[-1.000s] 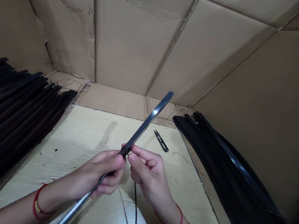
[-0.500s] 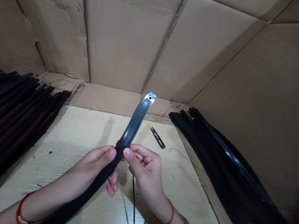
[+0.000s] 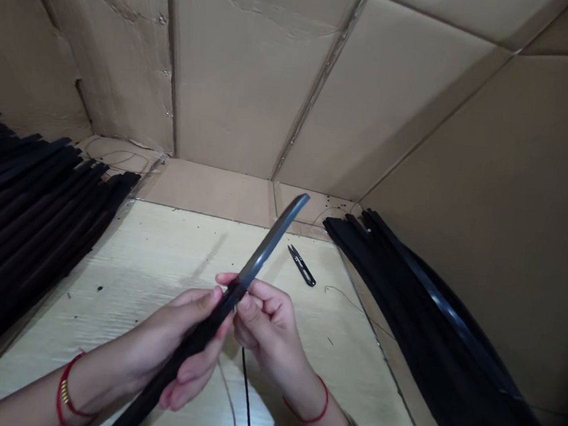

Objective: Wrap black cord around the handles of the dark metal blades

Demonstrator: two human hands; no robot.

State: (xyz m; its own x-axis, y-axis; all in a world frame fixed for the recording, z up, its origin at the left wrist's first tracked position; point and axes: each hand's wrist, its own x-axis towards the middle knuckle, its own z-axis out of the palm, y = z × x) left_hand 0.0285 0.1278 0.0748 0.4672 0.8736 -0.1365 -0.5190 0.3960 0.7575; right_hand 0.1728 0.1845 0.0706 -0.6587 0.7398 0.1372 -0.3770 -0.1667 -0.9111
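Observation:
A long, curved metal strip (image 3: 274, 237) slants up and away from the hands, its lower part inside a black fabric sleeve (image 3: 173, 366). My left hand (image 3: 192, 331) is wrapped round the sleeve, thumb on top and fingers beneath. At the sleeve's upper end, my right hand (image 3: 264, 315) pinches its edge between thumb and fingers. A black cord (image 3: 246, 397) hangs below my right hand; where its upper end goes is hidden. Black thread snips (image 3: 301, 266) lie on the pale table (image 3: 160, 248), beyond my right hand.
Many black fabric strips (image 3: 25, 235) are piled at the left. Another black bundle (image 3: 404, 318), with a shiny strip on it, lies along the right side. Cardboard walls (image 3: 242, 68) rise at the back and sides. Loose thread (image 3: 350, 300) lies near the right edge.
The metal strip has turned from its flat face to nearly edge-on, and its tip leans farther right. My left fingers now curl under the sleeve, and both hands sit slightly lower.

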